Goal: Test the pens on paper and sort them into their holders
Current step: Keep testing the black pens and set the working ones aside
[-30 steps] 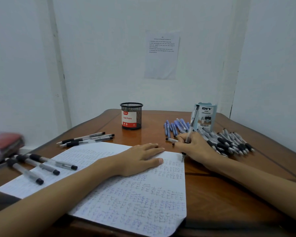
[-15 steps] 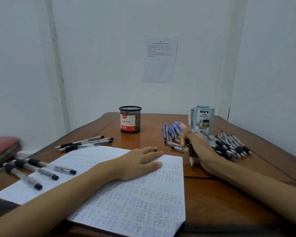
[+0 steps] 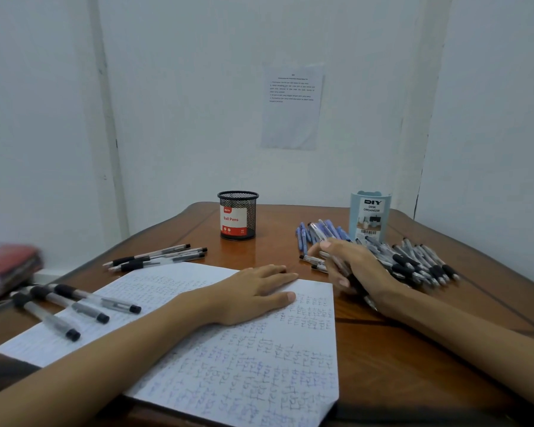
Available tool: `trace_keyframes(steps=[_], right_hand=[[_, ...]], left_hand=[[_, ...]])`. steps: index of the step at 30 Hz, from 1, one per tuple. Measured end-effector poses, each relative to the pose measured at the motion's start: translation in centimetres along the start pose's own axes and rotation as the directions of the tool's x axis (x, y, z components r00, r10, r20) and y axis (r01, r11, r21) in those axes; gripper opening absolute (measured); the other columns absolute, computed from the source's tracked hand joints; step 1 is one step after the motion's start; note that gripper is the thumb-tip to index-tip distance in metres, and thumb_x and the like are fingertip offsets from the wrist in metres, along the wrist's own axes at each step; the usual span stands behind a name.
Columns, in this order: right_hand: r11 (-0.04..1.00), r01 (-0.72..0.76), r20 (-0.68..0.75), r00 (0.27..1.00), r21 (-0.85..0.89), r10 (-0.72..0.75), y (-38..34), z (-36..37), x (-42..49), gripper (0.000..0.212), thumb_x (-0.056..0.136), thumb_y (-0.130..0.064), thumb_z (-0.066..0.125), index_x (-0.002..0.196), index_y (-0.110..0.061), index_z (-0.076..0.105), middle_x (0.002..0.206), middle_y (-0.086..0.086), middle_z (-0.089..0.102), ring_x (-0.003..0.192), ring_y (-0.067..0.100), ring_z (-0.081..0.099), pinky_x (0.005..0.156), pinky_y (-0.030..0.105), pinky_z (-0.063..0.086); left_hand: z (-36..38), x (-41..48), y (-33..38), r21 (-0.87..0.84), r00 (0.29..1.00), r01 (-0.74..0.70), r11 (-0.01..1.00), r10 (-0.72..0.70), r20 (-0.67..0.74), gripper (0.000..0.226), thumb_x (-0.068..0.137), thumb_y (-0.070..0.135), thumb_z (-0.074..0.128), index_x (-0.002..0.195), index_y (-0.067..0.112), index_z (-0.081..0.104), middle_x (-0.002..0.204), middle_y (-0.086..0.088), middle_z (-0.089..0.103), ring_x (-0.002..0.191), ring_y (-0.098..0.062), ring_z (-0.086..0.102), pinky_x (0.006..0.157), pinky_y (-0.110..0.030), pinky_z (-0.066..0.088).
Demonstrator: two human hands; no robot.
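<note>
Currently: pen (image 3: 370, 302), likely light, stiff, smooth-barrelled; just right of paper (image 3: 228, 365), clasped in curled right hand (image 3: 352, 269). Best held at grip section near tip. Left hand (image 3: 253, 291) flat, fingers straight, pressing paper.

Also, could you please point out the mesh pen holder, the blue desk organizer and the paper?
mesh pen holder (image 3: 238, 218): head view, on its label.
blue desk organizer (image 3: 370, 217): head view, on its front wall.
paper (image 3: 253, 374): head view, on its written lower half.
</note>
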State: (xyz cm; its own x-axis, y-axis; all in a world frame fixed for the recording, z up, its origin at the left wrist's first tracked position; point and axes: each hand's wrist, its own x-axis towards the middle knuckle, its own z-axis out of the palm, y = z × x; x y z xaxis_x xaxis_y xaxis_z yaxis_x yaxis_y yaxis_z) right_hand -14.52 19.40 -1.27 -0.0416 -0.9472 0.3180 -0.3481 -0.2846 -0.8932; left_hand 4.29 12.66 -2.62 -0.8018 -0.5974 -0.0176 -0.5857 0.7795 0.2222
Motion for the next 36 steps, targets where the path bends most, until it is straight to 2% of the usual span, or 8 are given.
trace_keyframes(steps=[9,14,20,23,26,30,33,36], right_hand=[[0.989,-0.108,-0.033,0.994,-0.103,0.105,-0.4,-0.1,0.1,0.033,0.097,-0.024,0.041,0.088,-0.013,0.071,0.039,-0.002,0.04,0.033,0.007,0.031,0.041,0.014,0.032],[0.912,-0.133,-0.103,0.99,-0.388,0.1,-1.0,-2.3,2.2,0.02,0.093,-0.018,0.052,0.098,-0.005,0.067,0.073,0.009,0.06,0.051,0.01,0.043,0.046,0.018,0.036],[0.626,-0.199,-0.198,0.978,-0.754,0.072,0.6,-7.0,6.1,0.034,0.092,-0.02,0.053,0.084,0.011,0.065,0.066,0.015,0.058,0.049,0.017,0.044,0.046,0.021,0.032],[0.353,-0.216,-0.202,0.976,-0.91,0.077,1.7,-7.5,6.6,0.031,0.088,-0.026,0.055,0.093,0.002,0.068,0.103,0.017,0.067,0.084,0.026,0.062,0.065,0.028,0.048],[0.164,-0.208,-0.222,0.972,-0.964,-0.075,1.1,-5.6,6.1,0.029,0.091,-0.036,0.051,0.107,-0.015,0.063,0.118,0.01,0.054,0.108,0.024,0.05,0.079,0.031,0.045],[0.294,-0.031,-0.073,0.988,-0.955,-0.134,-1.4,-0.5,7.3,0.03,0.091,-0.036,0.051,0.118,-0.025,0.06,0.12,0.011,0.047,0.118,0.027,0.035,0.091,0.036,0.038],[0.523,0.108,0.09,0.994,-0.846,-0.06,-2.9,5.0,9.0,0.028,0.089,-0.028,0.054,0.116,-0.026,0.061,0.116,0.004,0.051,0.121,0.023,0.034,0.095,0.035,0.036],[0.566,0.27,0.247,0.962,-0.779,-0.118,-3.4,10.5,10.7,0.026,0.09,-0.022,0.054,0.114,-0.021,0.064,0.098,-0.003,0.055,0.117,0.023,0.042,0.092,0.027,0.034]], left_hand=[[0.2,0.2,-0.3,0.004,1.0,-0.01,1.0,0.01,-0.005,0.054,0.095,0.054,0.024,0.146,0.041,0.014,0.156,0.013,0.011,0.142,-0.011,0.013,0.111,-0.033,0.011],[-1.1,0.6,0.0,0.065,1.0,-0.011,0.998,0.009,0.021,0.052,0.097,0.05,0.031,0.145,0.033,0.024,0.151,0.007,0.025,0.134,-0.012,0.029,0.108,-0.032,0.025],[-2.7,2.2,0.8,0.104,1.0,0.005,0.995,-0.008,0.025,0.046,0.097,0.04,0.041,0.14,0.024,0.037,0.136,0.0,0.039,0.119,-0.016,0.043,0.097,-0.029,0.039],[-2.8,1.9,0.5,0.091,1.0,-0.012,0.996,0.012,0.005,0.042,0.097,0.038,0.043,0.136,0.023,0.043,0.13,0.0,0.042,0.115,-0.016,0.046,0.096,-0.03,0.041],[-3.4,0.5,-0.5,0.095,0.999,0.008,0.995,-0.003,-0.055,0.031,0.096,0.036,0.045,0.12,0.017,0.05,0.128,-0.002,0.044,0.107,-0.014,0.045,0.094,-0.032,0.043],[-4.8,-3.4,-3.3,0.111,0.987,0.076,0.991,-0.059,-0.15,0.04,0.096,0.037,0.045,0.132,0.021,0.046,0.135,0.005,0.04,0.117,-0.012,0.043,0.1,-0.033,0.038],[-5.4,-6.5,-6.2,0.132,0.968,0.159,0.978,-0.128,-0.216,0.038,0.096,0.037,0.045,0.131,0.022,0.047,0.129,0.004,0.043,0.107,-0.01,0.045,0.092,-0.027,0.04],[-5.6,-9.1,-9.3,0.122,0.942,0.259,0.958,-0.223,-0.25,0.038,0.095,0.036,0.046,0.13,0.023,0.048,0.123,0.004,0.046,0.103,-0.013,0.048,0.091,-0.031,0.042]])
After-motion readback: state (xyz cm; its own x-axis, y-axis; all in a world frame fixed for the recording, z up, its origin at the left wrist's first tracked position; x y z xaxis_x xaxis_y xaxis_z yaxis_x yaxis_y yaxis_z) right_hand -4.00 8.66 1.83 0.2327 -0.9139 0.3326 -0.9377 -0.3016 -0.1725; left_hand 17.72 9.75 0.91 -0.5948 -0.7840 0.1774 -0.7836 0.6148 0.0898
